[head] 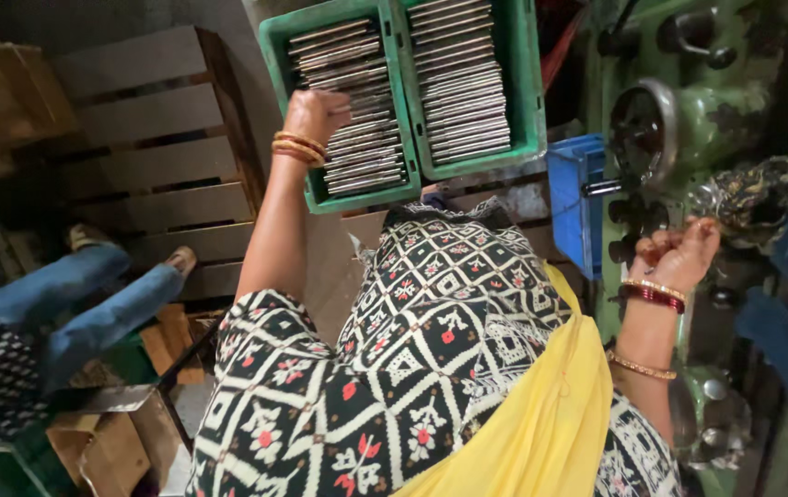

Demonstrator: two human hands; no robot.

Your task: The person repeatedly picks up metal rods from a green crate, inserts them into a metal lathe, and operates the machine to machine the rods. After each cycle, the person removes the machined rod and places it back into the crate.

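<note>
My left hand is reaching into the left green crate, fingers curled onto the stacked metal plates packed on edge in there. A second green crate of the same plates sits right beside it. My right hand is up by the green machine, fingers loosely bent near its black knobs; can't tell if it's gripping anything.
</note>
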